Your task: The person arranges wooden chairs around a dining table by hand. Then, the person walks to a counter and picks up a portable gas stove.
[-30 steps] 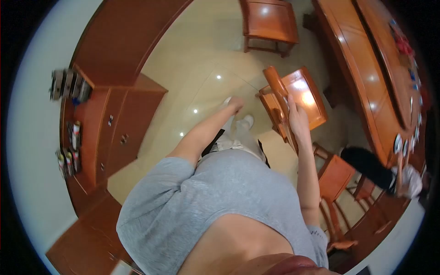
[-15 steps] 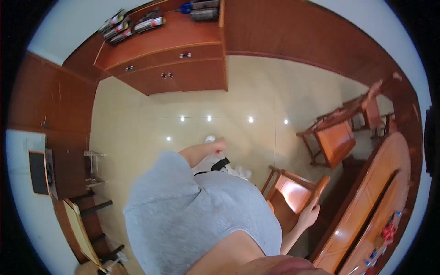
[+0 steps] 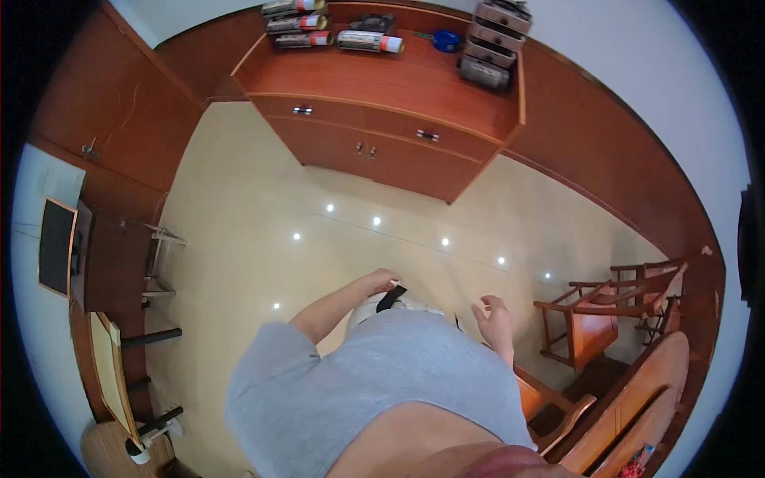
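Observation:
My left hand (image 3: 381, 280) is in front of my waist, its fingers curled together; anything inside them is hidden. Just beside its fingertips a black strip (image 3: 390, 298) crosses my white legwear (image 3: 362, 311). My right hand (image 3: 494, 319) is raised off to the right, fingers apart and holding nothing. Below that hand, partly hidden by my grey shirt (image 3: 398, 358), stands a wooden chair (image 3: 570, 422) at the edge of a round wooden table (image 3: 629, 406).
Ahead is a wooden cabinet (image 3: 382, 119) with rolled items, a blue round object (image 3: 447, 41) and small stacked drawers (image 3: 494, 44) on top. More wooden chairs (image 3: 594, 327) stand right. A dark-panelled frame (image 3: 57, 247) and a stool (image 3: 127, 450) are left. Pale tiles (image 3: 239, 199) cover the floor.
My right hand has let go of the wooden chair's backrest and moved up and left, opening. My view has turned to the right, and my left hand has come closer to my waist.

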Motion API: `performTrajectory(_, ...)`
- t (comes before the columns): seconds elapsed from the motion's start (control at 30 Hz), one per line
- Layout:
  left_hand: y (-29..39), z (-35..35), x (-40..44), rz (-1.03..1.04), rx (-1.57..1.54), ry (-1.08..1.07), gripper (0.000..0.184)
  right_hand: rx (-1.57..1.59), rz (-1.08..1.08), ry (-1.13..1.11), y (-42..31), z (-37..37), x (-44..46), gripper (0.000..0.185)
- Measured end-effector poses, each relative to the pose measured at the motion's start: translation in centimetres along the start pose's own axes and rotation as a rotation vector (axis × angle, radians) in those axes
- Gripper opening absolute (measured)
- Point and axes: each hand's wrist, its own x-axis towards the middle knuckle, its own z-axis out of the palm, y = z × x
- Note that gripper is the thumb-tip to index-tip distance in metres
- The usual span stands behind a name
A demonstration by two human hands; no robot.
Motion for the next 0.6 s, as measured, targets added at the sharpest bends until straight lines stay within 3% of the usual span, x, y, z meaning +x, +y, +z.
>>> performTrajectory(0.17,-1.6,-6.3,-5.4,0.035,-0.379,-0.009,0.035,-0.092,-0.107,-0.291,-5.4,5.0,6.3,0.035)
performTrajectory(0.23,-5.1,-9.3,-3.6,0.023,-0.443,0.029,0.037,-0.221,-0.125,-0.463,-7.0,6.2,9.2,0.035)
performTrajectory(0.47,-4.0,-13.3,-5.9,-0.082,-0.681,0.319,0.034,-0.363,-0.298,-0.592,-11.1,9.1,21.0,0.039)
performTrajectory(0.6,-11.3,-20.1,4.0,-0.096,-0.656,0.316,0.031,-0.365,-0.38,-0.598,-15.1,12.5,30.1,0.039)
